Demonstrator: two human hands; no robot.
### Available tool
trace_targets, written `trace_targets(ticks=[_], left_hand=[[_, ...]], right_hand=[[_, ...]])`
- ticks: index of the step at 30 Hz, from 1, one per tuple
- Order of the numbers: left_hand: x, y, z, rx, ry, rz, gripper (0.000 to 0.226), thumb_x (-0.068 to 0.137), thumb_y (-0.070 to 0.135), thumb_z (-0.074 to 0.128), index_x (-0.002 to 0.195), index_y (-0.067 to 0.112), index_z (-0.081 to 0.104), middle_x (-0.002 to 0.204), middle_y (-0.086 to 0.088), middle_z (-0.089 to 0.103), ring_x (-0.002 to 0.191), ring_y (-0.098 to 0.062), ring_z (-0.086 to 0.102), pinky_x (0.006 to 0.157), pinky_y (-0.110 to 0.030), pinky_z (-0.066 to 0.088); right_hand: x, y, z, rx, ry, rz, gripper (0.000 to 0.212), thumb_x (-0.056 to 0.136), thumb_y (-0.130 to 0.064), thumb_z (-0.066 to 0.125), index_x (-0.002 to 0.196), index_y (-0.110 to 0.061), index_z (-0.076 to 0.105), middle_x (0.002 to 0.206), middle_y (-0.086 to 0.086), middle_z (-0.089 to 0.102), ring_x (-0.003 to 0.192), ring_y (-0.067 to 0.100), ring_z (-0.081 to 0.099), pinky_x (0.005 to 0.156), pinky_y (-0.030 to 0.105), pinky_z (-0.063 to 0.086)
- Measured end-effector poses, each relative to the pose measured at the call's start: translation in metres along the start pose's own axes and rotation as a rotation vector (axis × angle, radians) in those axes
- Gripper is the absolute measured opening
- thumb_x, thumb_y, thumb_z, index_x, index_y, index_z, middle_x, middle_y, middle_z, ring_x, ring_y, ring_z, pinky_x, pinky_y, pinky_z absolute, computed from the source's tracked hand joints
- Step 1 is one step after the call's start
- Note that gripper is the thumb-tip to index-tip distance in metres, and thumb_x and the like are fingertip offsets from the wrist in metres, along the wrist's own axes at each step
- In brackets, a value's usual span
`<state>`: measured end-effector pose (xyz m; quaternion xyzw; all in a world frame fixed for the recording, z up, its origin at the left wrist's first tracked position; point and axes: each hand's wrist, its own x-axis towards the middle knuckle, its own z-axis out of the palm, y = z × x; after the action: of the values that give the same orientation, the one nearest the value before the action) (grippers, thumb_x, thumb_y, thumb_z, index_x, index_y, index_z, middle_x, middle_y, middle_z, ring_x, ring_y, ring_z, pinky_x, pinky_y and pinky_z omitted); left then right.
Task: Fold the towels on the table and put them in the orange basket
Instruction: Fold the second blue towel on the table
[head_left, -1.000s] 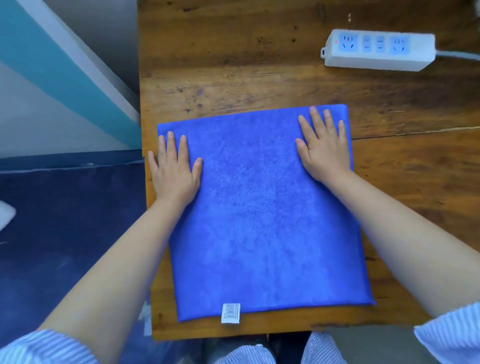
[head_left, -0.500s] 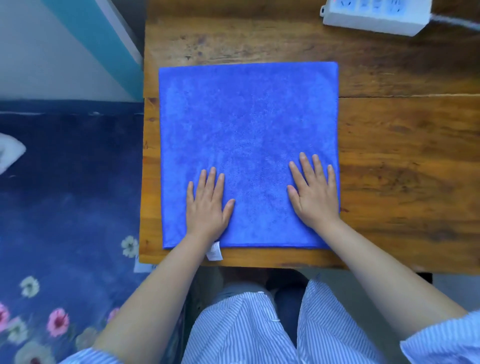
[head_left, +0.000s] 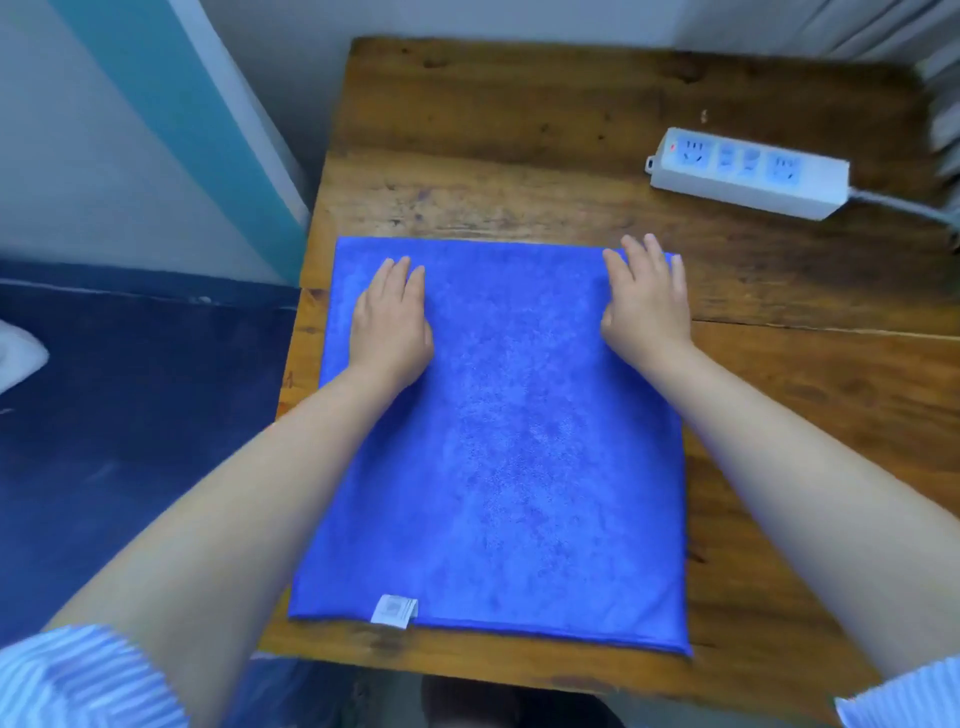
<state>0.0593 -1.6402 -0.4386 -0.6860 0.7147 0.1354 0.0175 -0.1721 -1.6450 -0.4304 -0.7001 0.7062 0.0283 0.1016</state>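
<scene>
The table (head_left: 571, 130) carries one blue towel (head_left: 498, 467) lying flat near its front-left edge, apparently partly folded. The left hand (head_left: 389, 322) and right hand (head_left: 647, 301) press flat, fingers together, near its far edge. No basket is in view, so putting away remains.

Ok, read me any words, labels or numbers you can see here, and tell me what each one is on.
No text can be read.
Small white tag on the near edge of the blue square towel: printed marks, too blurred to read.
White plastic power strip on the wooden table: only sockets and a red light, no legible lettering.
</scene>
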Motion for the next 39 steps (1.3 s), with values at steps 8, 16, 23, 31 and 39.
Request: trace_targets(ticks=[8,16,23,31,39], left_hand=[[0.074,-0.017,-0.018,0.191,-0.074,-0.024,0.062,0.083,-0.002,0.044,0.142,0.011,0.027,0.139,-0.014,0.038,0.133,-0.029,0.031,0.112,-0.044,0.018],[0.075,-0.027,-0.045,0.290,-0.057,0.045,0.030,0.087,0.006,0.044,0.112,0.010,0.062,0.117,-0.017,0.054,0.116,-0.034,0.043,0.091,-0.038,0.038],[-0.012,-0.041,-0.055,0.190,0.325,0.099,0.010,0.072,0.002,0.053,0.079,0.000,0.060,0.079,-0.020,0.057,0.073,-0.037,0.057,0.062,-0.037,0.032],[-0.146,-0.029,-0.034,-0.535,0.035,-0.166,0.013,0.090,-0.004,0.036,0.085,0.008,0.038,0.101,-0.005,0.045,0.084,-0.038,0.062,0.064,-0.039,0.045],[-0.223,-0.035,-0.002,-0.572,-0.084,-0.028,0.010,0.088,0.003,0.052,0.095,0.006,0.045,0.096,-0.010,0.050,0.091,-0.027,0.048,0.071,-0.021,0.031]], right_hand=[[0.041,0.007,-0.011,-0.105,-0.027,0.121,0.041,0.078,-0.005,0.050,0.119,-0.009,0.048,0.120,0.014,0.051,0.113,0.032,0.046,0.096,0.038,0.030],[0.038,0.008,-0.037,-0.173,-0.013,0.136,0.011,0.078,-0.007,0.051,0.083,-0.010,0.060,0.102,0.013,0.060,0.106,0.031,0.045,0.092,0.037,0.029],[-0.039,0.007,-0.044,0.095,0.271,0.086,0.016,0.075,-0.010,0.045,0.077,0.000,0.056,0.083,0.017,0.059,0.089,0.035,0.046,0.070,0.033,0.019],[-0.135,-0.019,-0.023,0.412,0.284,0.271,0.019,0.075,-0.003,0.043,0.085,0.009,0.054,0.096,0.027,0.055,0.093,0.038,0.045,0.063,0.021,0.014],[-0.205,-0.028,-0.008,0.411,0.157,0.345,0.013,0.078,0.004,0.044,0.088,-0.004,0.048,0.107,0.025,0.053,0.104,0.037,0.044,0.075,0.029,0.025]])
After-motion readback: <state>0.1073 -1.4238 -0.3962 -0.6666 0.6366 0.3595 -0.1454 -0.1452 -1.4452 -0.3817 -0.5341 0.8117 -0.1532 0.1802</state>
